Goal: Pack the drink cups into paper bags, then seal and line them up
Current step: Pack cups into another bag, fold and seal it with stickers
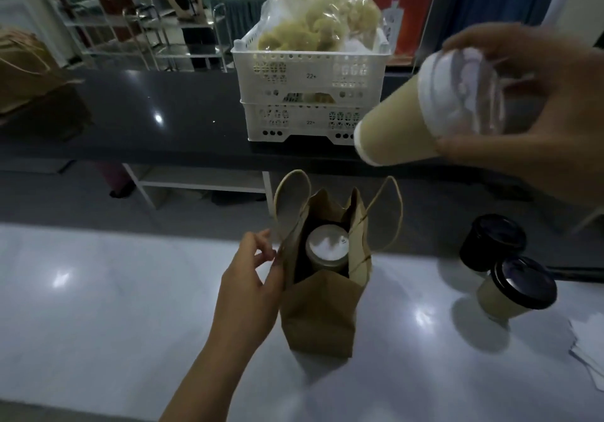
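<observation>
**One cup packed, second on its way in**

Here's where I stand. The paper bag point(318, 310) is upright at the centre of the frame on the pale desk point(98, 291), mouth open, both handles sticking up. Inside it sits the packed cup point(327, 245), white lid showing, tucked toward the far side of the bag.

My left grip point(251, 287) is at the bag's left wall, thumb and fingers pinching the rim to hold the mouth open. My right grip point(536, 111), upper right of the frame, is clamped round the lid end of the tilted cup point(402, 130), which hangs in the air well above and to the right of the bag, base pointing down toward it.

So I'd call this bag half filled, if it takes two. Nothing is sealed and nothing is lined up yet.

At lower right, two black-lidded cups point(519, 287) wait on the desk, touching or nearly so. They're unpacked, so more bagging lies ahead. More brown bags point(26, 68) seem to lie at upper left, though it's dim there. White crates point(310, 95) are stacked at the top centre.
</observation>
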